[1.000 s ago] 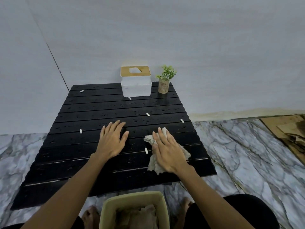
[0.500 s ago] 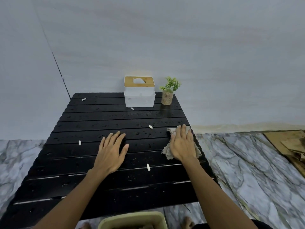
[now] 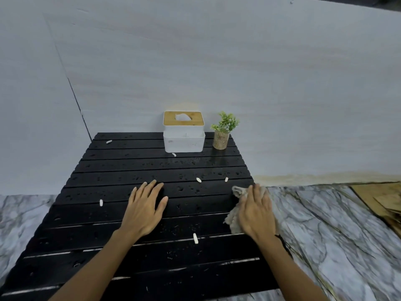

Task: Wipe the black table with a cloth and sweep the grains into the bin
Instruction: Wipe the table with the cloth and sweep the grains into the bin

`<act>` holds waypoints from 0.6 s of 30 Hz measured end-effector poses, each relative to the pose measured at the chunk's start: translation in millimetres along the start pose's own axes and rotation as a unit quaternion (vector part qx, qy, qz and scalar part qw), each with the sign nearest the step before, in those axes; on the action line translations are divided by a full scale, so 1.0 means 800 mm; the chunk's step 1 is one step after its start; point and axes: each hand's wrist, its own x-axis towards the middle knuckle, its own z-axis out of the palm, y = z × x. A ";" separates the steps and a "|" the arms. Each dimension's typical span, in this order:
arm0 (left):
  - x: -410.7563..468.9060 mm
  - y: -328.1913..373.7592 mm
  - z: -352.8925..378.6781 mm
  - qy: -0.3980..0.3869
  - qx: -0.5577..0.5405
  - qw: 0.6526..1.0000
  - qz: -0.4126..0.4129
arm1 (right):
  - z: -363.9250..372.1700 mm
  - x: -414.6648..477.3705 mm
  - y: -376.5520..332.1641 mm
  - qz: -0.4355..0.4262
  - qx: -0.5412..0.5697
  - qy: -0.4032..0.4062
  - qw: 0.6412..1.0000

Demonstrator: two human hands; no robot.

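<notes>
A black slatted table (image 3: 121,170) fills the middle of the head view, wet with droplets. Several white grains lie on it, one near the front middle (image 3: 195,238), one at the left (image 3: 101,202), two near the right edge (image 3: 226,179). My right hand (image 3: 257,213) presses flat on a crumpled grey cloth (image 3: 235,222) at the table's right edge, part of the cloth overhanging. My left hand (image 3: 144,208) rests flat on the table's middle, fingers spread, holding nothing. The bin is out of view.
A white tissue box with a wooden lid (image 3: 184,131) and a small potted plant (image 3: 222,131) stand at the table's far edge against the wall. Marble floor (image 3: 325,235) surrounds the table. Cardboard (image 3: 377,198) lies at the far right.
My right hand has slid the cloth from the front middle out to the table's right edge. The view has tilted up, and the bin has dropped out of sight. My left hand has stayed put.
</notes>
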 end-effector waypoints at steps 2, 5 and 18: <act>0.006 -0.004 0.000 0.001 0.002 1.000 -0.007 | -0.002 0.037 -0.008 0.037 0.010 -0.002 0.999; 0.012 -0.009 0.000 0.011 -0.003 1.000 -0.015 | 0.002 0.081 -0.040 0.030 0.006 -0.019 0.999; 0.013 -0.011 0.002 0.017 0.011 1.000 -0.006 | 0.019 0.022 -0.115 -0.232 0.108 -0.043 0.966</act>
